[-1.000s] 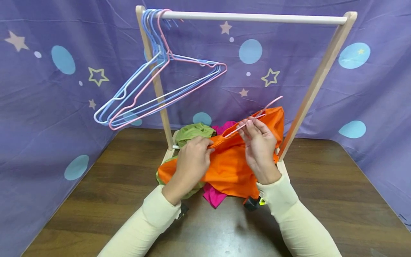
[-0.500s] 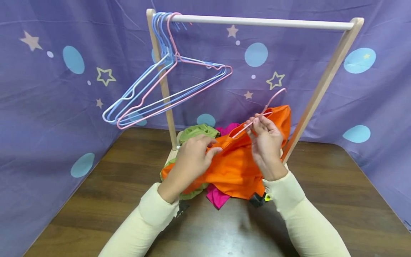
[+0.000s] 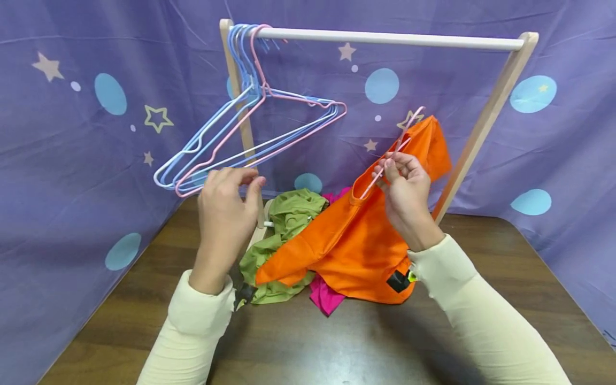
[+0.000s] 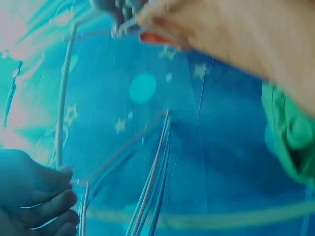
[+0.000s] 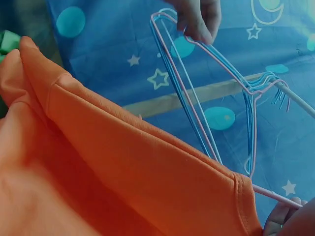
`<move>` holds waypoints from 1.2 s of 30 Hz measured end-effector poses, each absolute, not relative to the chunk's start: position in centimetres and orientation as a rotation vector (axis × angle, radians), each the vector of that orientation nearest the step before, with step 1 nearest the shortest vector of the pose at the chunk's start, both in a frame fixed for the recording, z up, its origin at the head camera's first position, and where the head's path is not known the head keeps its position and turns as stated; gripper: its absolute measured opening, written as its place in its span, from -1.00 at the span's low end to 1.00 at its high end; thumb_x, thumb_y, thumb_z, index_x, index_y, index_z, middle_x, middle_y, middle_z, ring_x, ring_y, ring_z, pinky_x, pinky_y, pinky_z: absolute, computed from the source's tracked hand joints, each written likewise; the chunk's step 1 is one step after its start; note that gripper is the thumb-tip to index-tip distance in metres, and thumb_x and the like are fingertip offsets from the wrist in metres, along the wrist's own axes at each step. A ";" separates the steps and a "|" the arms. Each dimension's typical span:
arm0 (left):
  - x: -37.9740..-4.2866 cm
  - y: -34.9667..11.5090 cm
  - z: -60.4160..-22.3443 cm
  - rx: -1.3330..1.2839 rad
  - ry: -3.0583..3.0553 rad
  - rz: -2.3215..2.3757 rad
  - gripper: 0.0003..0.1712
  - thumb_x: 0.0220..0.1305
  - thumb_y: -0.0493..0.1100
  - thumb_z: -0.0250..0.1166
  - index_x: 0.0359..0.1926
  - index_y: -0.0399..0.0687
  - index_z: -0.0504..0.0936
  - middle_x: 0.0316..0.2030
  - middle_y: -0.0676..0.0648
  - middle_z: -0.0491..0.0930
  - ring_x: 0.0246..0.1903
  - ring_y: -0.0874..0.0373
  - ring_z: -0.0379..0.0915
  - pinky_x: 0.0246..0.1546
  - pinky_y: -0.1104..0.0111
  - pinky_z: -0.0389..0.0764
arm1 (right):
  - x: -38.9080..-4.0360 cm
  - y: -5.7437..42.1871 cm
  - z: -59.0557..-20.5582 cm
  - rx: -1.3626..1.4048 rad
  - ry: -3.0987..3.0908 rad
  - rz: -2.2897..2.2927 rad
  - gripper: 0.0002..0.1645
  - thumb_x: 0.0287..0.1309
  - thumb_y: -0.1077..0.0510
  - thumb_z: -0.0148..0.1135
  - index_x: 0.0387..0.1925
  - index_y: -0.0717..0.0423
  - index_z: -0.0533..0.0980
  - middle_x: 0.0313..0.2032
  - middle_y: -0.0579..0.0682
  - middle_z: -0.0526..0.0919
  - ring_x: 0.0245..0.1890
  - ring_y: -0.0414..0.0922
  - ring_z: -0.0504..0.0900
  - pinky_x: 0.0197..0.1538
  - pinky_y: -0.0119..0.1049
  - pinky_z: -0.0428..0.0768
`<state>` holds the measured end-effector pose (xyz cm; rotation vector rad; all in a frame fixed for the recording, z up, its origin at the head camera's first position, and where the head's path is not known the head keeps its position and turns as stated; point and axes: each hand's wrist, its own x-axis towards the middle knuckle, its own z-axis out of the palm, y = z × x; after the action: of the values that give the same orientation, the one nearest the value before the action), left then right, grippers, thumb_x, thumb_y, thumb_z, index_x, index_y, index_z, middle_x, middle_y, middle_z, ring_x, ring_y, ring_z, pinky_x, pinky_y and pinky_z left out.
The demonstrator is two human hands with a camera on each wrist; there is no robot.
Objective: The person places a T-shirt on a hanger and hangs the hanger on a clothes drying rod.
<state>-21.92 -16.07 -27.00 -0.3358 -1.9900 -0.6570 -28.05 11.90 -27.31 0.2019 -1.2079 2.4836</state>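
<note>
In the head view my right hand [image 3: 408,200] pinches a pink wire hanger [image 3: 406,127] just below its hook. An orange long-sleeved top [image 3: 346,251] hangs from this hanger, whose bar shows in the neck opening; the rest of the bar is hidden in the cloth. One sleeve droops down to the left over a green garment [image 3: 298,214]. My left hand [image 3: 226,219] is raised at the left, apart from the top, its fingers loosely bent with nothing held. It appears just in front of the lower part of several blue, white and pink hangers [image 3: 308,101].
The hangers hang at the left end of a white rail [image 3: 385,37] on a wooden stand [image 3: 486,128]. Pink cloth [image 3: 326,295] lies under the orange top on the brown table [image 3: 308,347]. A purple patterned curtain [image 3: 298,144] stands behind.
My left hand has let go of the orange top and moved left and up. My right hand has raised the pink hanger, lifting the top's right side; the top's left sleeve now hangs free.
</note>
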 end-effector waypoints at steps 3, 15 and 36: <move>-21.9 -17.3 -26.4 -0.234 -1.910 -0.582 -0.85 0.30 -0.30 0.39 -0.20 -0.36 0.73 -0.32 -0.29 0.68 -0.28 -0.31 0.44 -0.19 -0.04 0.43 | -28.1 12.5 -26.6 0.271 -1.207 2.452 -0.90 0.37 0.45 0.11 -0.20 0.25 0.47 -0.32 0.11 0.60 -0.42 -0.10 0.62 -0.26 -0.33 0.70; -22.1 -20.2 -25.7 -0.070 -1.913 -0.483 -0.76 0.32 -0.34 0.35 -0.02 -0.35 0.70 -0.14 -0.38 0.61 -0.11 -0.39 0.37 -0.03 -0.13 0.37 | -27.2 14.5 -22.6 0.466 -1.281 2.342 -0.90 0.37 0.48 0.09 -0.25 0.28 0.46 -0.31 0.13 0.61 -0.47 -0.09 0.62 -0.27 -0.33 0.71; -22.7 -20.9 -26.4 -0.029 -1.990 -0.511 -0.72 0.29 -0.40 0.33 0.02 -0.32 0.70 -0.10 -0.36 0.60 -0.09 -0.40 0.38 -0.01 -0.13 0.35 | -25.8 18.5 -16.4 0.498 -1.251 2.386 -0.91 0.29 0.55 0.12 -0.26 0.42 0.41 -0.30 0.22 0.62 -0.51 0.00 0.58 -0.38 -0.28 0.69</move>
<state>-22.70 -20.87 -26.45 -0.0292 -1.9896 -0.5108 -25.79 18.50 -16.36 0.4984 -1.2515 2.3865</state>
